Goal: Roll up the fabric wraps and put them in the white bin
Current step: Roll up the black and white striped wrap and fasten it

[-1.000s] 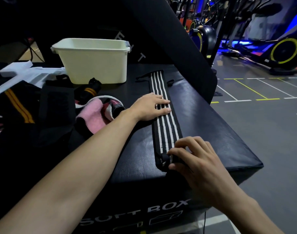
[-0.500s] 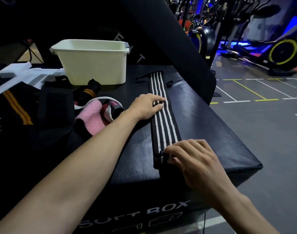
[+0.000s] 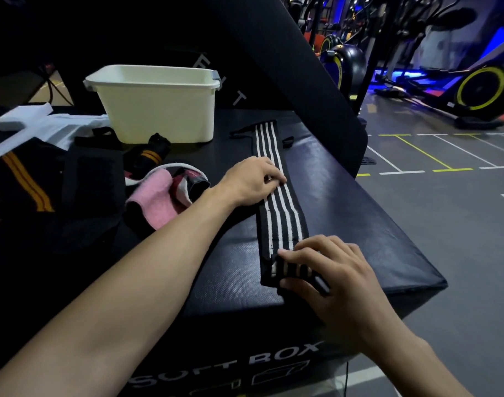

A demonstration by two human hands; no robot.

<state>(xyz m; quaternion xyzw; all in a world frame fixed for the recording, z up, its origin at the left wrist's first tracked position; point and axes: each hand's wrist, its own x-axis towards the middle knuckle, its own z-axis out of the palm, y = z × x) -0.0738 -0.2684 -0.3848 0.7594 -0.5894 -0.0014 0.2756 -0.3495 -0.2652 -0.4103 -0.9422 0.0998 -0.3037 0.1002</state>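
The black box (image 3: 345,213) carries everything: the white bin (image 3: 159,110) stands at its far side, empty as far as its inside shows, and a heap of other wraps (image 3: 159,202), pink and black among them, lies loose to the left, none of them rolled. The striped wrap (image 3: 279,202) lies flat along the box from near the bin to the near edge, with thin loops spread at its far end. The left hand (image 3: 249,181) rests on its middle, fingers fairly straight and pressing it down, holding nothing. The right hand (image 3: 328,270) is at the near end, fingers curled over the first small turn of the roll with the thumb under it, so it grips the wrap there. The roll sits close to the box's near edge and right side, and a push outward could tip it off onto the floor. If the fingers roll unevenly, the turns would likely walk sideways into a cone that comes undone when lifted. The left hand pressing too hard may stop the band from feeding, and pressing too lightly may let the wrap skid and the core go slack. The far loops could snag or trail out of the finished roll on the way to the bin
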